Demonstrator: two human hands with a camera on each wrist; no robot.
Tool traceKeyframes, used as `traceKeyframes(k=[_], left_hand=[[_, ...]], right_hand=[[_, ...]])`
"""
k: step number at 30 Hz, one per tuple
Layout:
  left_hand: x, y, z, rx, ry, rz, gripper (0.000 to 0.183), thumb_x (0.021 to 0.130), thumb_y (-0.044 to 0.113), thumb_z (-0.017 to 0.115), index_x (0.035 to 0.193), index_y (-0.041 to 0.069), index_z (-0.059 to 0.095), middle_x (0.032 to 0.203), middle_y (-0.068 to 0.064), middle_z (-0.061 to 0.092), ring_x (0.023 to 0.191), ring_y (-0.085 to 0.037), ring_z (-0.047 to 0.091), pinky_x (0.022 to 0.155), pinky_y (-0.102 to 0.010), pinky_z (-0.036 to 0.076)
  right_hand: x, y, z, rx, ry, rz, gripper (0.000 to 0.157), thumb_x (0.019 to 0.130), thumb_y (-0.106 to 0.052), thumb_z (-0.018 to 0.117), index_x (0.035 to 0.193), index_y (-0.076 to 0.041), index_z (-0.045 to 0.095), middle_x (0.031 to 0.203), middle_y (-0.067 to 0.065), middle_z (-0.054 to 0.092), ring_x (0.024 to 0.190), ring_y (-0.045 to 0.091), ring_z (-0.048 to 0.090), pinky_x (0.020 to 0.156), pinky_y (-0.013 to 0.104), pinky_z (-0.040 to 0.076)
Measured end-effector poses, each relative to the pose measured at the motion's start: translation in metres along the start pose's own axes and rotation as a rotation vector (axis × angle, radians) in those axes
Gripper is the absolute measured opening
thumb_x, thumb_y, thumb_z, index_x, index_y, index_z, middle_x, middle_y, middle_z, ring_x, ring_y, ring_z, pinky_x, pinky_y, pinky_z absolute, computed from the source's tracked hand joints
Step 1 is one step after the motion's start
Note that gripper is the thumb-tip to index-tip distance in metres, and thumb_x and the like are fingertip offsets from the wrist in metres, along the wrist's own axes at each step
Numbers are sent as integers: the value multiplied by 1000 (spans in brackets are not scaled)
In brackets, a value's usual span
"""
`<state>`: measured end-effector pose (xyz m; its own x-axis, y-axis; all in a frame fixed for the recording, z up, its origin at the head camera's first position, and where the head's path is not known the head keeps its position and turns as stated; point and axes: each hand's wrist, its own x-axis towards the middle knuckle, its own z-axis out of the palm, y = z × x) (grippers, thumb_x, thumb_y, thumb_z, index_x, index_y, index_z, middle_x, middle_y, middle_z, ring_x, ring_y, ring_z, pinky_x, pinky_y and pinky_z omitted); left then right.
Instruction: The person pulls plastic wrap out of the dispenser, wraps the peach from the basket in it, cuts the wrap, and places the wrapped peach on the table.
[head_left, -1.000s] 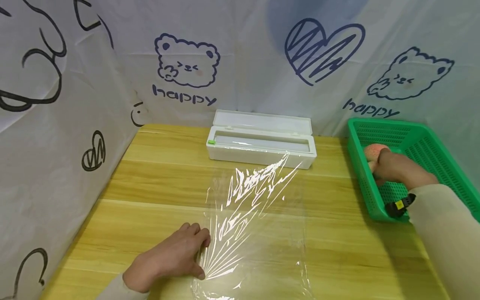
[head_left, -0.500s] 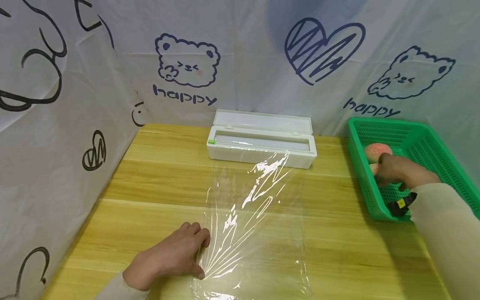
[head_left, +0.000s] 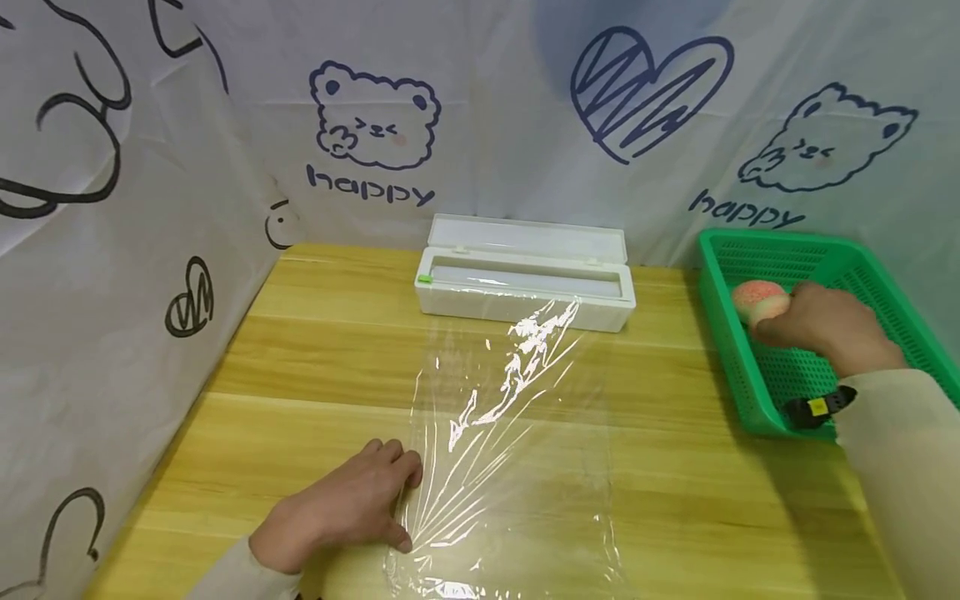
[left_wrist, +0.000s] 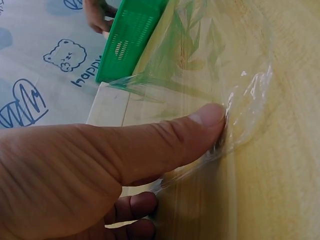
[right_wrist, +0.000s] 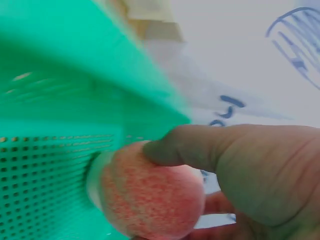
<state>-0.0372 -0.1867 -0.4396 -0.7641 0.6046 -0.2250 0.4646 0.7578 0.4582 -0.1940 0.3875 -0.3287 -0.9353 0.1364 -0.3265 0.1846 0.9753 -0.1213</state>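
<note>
A sheet of clear plastic wrap (head_left: 517,467) stretches over the wooden table from an open white dispenser box (head_left: 525,308). My left hand (head_left: 352,504) pinches its near left edge, and creases fan out from the thumb (left_wrist: 165,145). Inside the green basket (head_left: 795,379) at the right, my right hand (head_left: 836,325) grips a pinkish peach (right_wrist: 152,195). The right wrist view shows the thumb on top of it and fingers on the far side, partly hidden. A pale rounded thing (right_wrist: 94,177) peeks out behind the peach.
The box lid (head_left: 528,237) stands raised at the back, with a roll (head_left: 525,281) inside and a green tab (head_left: 425,279) at its left end. White sheeting (head_left: 502,125) with drawings encloses the back and left. A black wrist strap (head_left: 817,408) overlaps the basket's near rim.
My right hand has turned and shifted slightly right inside the basket, and now grips a peach from the right. My left hand keeps its hold, while glare on the wrap has shifted.
</note>
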Motion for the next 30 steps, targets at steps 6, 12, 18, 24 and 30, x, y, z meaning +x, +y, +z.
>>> traceKeyframes(k=[6,12,18,24,30], left_hand=[[1,0,0,-5,-1,-9,63,65,38,100,107,17,57,96,7,47,87,-15,40,76,-28,43],[2,-1,0,-14,-6,-27,63,66,40,100,107,17,57,95,7,47,87,-16,40,76,-29,43],[4,-3,3,-1,16,-30,64,65,42,99,107,17,56,94,7,48,87,-15,41,76,-30,43],[5,-4,5,0,23,-40,64,66,43,99,107,17,56,93,7,48,87,-16,41,76,-30,43],[5,-4,6,6,28,-39,64,66,44,98,106,17,56,93,7,48,88,-16,42,76,-31,43]], right_hand=[[-15,-27,-11,50,241,47,116,92,-81,49,146,20,29,126,46,37,110,58,41,86,73,41],[-34,-68,-8,133,357,-101,87,98,-58,55,146,12,35,126,42,41,105,54,42,78,70,42],[-54,-113,22,150,389,-284,70,94,-49,74,129,8,51,109,30,56,94,44,52,74,56,46],[-71,-143,62,122,293,-416,70,89,-44,80,137,1,57,112,25,62,94,38,60,76,55,53],[-96,-169,113,153,176,-591,62,83,-48,86,130,-14,65,110,10,65,87,22,63,73,44,57]])
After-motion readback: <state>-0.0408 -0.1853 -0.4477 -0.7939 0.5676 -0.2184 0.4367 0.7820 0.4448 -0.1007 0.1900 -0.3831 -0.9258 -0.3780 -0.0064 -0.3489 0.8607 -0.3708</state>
